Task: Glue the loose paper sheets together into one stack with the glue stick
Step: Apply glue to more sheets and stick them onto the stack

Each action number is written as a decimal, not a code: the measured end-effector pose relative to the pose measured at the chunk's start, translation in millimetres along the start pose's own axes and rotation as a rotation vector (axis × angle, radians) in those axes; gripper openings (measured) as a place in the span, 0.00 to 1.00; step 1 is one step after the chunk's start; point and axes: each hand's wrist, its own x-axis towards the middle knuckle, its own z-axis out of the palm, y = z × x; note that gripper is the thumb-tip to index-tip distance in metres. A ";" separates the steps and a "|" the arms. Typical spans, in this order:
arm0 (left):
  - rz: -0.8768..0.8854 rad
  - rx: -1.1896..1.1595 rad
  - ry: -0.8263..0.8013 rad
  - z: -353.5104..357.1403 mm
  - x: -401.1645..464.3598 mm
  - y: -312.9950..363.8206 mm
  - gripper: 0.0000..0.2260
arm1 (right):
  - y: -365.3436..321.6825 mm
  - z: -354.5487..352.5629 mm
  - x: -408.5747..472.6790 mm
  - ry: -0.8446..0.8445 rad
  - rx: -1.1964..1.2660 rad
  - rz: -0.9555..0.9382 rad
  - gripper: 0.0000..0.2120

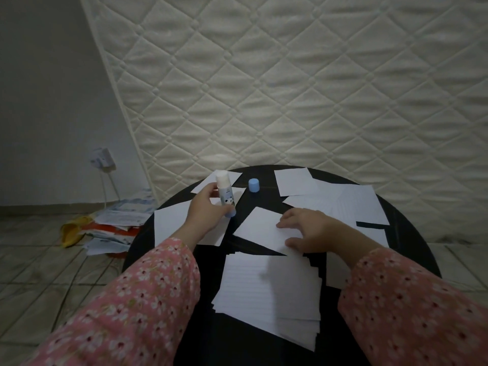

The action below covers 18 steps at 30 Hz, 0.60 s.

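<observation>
The left hand (208,207) grips the uncapped glue stick (225,192) upright over the table (412,233); the right hand (311,229) presses flat fingers on a sheet (260,228) above the stack (269,294). Paper is light, floppy, slippery — best pinned near an edge.

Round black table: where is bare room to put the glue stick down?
Bare round black table shows around the small blue cap, and along the near-left rim beside the lined paper stack. The right half is crowded with loose white sheets.
</observation>
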 end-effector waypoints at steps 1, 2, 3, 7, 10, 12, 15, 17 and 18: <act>-0.002 0.012 -0.013 1.6 0.4 0.2 0.23 | 4.0 0.3 -1.5 -0.003 0.012 -0.009 0.24; -0.005 0.016 -0.025 3.4 0.9 0.7 0.23 | 7.7 0.9 -2.6 -0.001 0.026 -0.013 0.24; -0.011 0.016 -0.038 5.1 1.6 1.6 0.23 | 10.1 1.3 -3.2 0.003 0.038 -0.022 0.24; -0.005 0.043 -0.077 12.6 3.4 5.0 0.25 | 11.7 2.9 0.4 0.012 0.041 -0.071 0.25; -0.012 0.056 -0.083 18.0 3.1 5.4 0.25 | 9.7 3.4 4.5 -0.002 0.051 -0.077 0.27; -0.019 0.064 -0.085 18.8 3.1 3.6 0.25 | 10.5 4.1 4.3 -0.001 0.091 -0.072 0.27; -0.003 0.084 -0.105 17.7 0.0 2.6 0.27 | 15.4 2.4 -3.7 0.075 0.202 -0.051 0.25; -0.019 0.113 -0.091 15.6 -3.4 3.3 0.29 | 22.6 -2.3 -14.9 0.165 0.232 -0.031 0.24; -0.040 0.141 -0.054 12.5 -5.5 3.5 0.29 | 27.4 -4.6 -20.3 0.202 0.230 -0.026 0.21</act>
